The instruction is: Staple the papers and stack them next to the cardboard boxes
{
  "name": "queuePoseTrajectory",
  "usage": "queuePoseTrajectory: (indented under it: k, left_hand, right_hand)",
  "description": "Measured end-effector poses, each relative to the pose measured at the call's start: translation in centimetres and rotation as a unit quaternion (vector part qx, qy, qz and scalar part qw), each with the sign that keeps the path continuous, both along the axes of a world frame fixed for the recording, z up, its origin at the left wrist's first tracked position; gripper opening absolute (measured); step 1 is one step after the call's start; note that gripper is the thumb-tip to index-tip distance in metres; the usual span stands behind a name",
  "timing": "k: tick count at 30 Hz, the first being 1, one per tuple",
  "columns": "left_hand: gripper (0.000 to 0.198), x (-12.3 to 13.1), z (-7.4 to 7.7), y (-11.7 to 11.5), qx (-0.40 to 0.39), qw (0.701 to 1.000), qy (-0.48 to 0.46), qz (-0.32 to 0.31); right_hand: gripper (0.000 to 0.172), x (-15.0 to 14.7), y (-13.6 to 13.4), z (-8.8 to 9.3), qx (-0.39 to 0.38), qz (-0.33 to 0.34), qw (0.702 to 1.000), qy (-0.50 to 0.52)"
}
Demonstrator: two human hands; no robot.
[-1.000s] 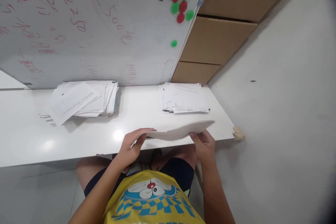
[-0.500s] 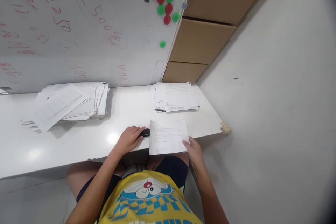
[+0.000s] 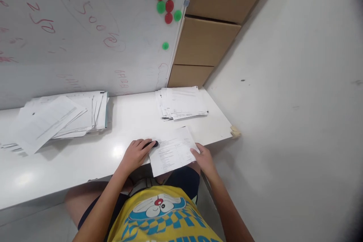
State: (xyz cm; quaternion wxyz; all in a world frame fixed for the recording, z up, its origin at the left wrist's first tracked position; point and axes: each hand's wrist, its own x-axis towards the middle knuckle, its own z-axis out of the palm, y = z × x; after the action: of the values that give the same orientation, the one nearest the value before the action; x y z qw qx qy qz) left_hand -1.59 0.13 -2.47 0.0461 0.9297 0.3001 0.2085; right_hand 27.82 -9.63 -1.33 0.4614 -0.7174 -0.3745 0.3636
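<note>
A printed white sheet (image 3: pixel 172 151) lies partly on the desk and juts past its front edge over my lap, turned at a slant. Pinching its right edge is my right hand (image 3: pixel 202 157), thumb on top. My left hand (image 3: pixel 136 155) is wrapped over a small black rounded object that looks like a stapler (image 3: pixel 154 144). Most of it hides under the fingers, and its exposed end touches or overlaps the sheet's upper left corner. I cannot tell whether the paper sits inside it.
On the white desk (image 3: pixel 124 115), a stack of papers (image 3: pixel 184 100) lies at the back right, and a larger, messier pile (image 3: pixel 65 115) at the left. Behind stands a whiteboard (image 3: pixel 136 60) with round magnets. Cardboard boxes (image 3: pixel 207 41) stand beside the wall (image 3: pixel 283 121).
The sheet has turned anticlockwise, and its upper left corner now meets the black stapler-like object. My right hand still pinches its right edge. The view has shifted slightly right.
</note>
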Motion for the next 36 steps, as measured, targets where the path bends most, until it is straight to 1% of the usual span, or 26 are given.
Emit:
queuePoseTrajectory:
  k: [3, 9, 14, 16, 18, 19, 21, 23, 24, 25, 26, 27, 28, 30, 31, 33, 34, 36]
  left_hand:
    - [0.052, 0.1, 0.0, -0.3, 0.017, 1.000, 0.009, 0.007]
    - [0.057, 1.1, -0.3, -1.2, 0.003, 0.998, 0.021, 0.052]
    - [0.057, 1.2, -0.4, -1.4, 0.019, 0.998, 0.020, 0.052]
    - [0.056, 1.0, -0.4, -1.4, 0.026, 0.998, 0.013, 0.057]
    - [0.054, 0.9, -0.3, -1.5, 0.037, 0.997, 0.007, 0.068]
    - [0.054, 1.0, -0.3, -1.6, 0.044, 0.996, 0.009, 0.073]
    - [0.053, 1.3, -0.3, -1.9, 0.060, 0.995, 0.015, 0.077]
    - [0.054, 1.4, -0.3, -2.2, 0.079, 0.994, 0.016, 0.074]
    - [0.055, 1.2, -0.2, -2.2, 0.091, 0.993, 0.010, 0.075]
    - [0.056, 0.8, 0.0, -2.0, 0.107, 0.991, -0.001, 0.084]
    - [0.057, 0.1, 0.3, -1.5, 0.130, 0.986, -0.014, 0.104]
    - [0.057, -1.0, 0.7, -0.9, 0.159, 0.977, -0.028, 0.137]
    - [0.058, -2.5, 1.3, 0.0, 0.188, 0.964, -0.042, 0.184]
    - [0.062, -6.4, 2.6, 2.2, 0.231, 0.923, -0.065, 0.300]
    - [0.067, -8.7, 3.2, 3.4, 0.222, 0.905, -0.070, 0.357]
    - [0.077, -13.6, 3.9, 5.4, 0.183, 0.880, -0.062, 0.435]
    - [0.076, -15.9, 4.0, 6.1, 0.158, 0.880, -0.048, 0.445]
    - [0.066, -19.6, 3.5, 6.9, 0.110, 0.897, -0.023, 0.428]
  right_hand:
    - [0.028, -0.2, -0.1, -0.3, -0.021, -0.007, 0.999, 0.039]
    - [0.035, 0.0, -0.8, -1.3, -0.034, -0.014, 0.994, 0.102]
    - [0.032, -0.6, -0.5, -1.4, -0.023, -0.017, 0.994, 0.102]
    - [0.032, 0.0, -0.5, -1.3, -0.012, -0.009, 0.996, 0.084]
    - [0.032, 1.8, -0.5, -1.2, 0.014, -0.029, 0.998, 0.047]
    - [0.032, 3.1, -0.5, -1.0, 0.033, -0.060, 0.997, 0.026]
    - [0.036, 6.3, 0.0, -0.5, 0.084, -0.151, 0.985, -0.002]
    - [0.042, 9.4, 1.3, 0.1, 0.133, -0.220, 0.966, -0.005]
    - [0.044, 10.6, 2.4, 0.4, 0.147, -0.233, 0.961, -0.007]
    - [0.045, 11.5, 3.8, 0.7, 0.149, -0.230, 0.961, -0.019]
    - [0.045, 12.1, 5.4, 0.9, 0.142, -0.217, 0.965, -0.040]
    - [0.045, 12.3, 7.2, 1.1, 0.131, -0.197, 0.970, -0.065]
    - [0.044, 12.3, 9.2, 1.2, 0.120, -0.175, 0.973, -0.092]
    - [0.042, 11.8, 12.8, 1.3, 0.111, -0.137, 0.975, -0.138]
    - [0.042, 11.4, 14.4, 1.2, 0.111, -0.127, 0.974, -0.153]
    - [0.046, 10.6, 16.5, 1.2, 0.115, -0.113, 0.970, -0.183]
    - [0.052, 10.2, 17.0, 1.4, 0.117, -0.109, 0.964, -0.212]
    - [0.063, 9.4, 17.0, 2.0, 0.129, -0.111, 0.941, -0.294]
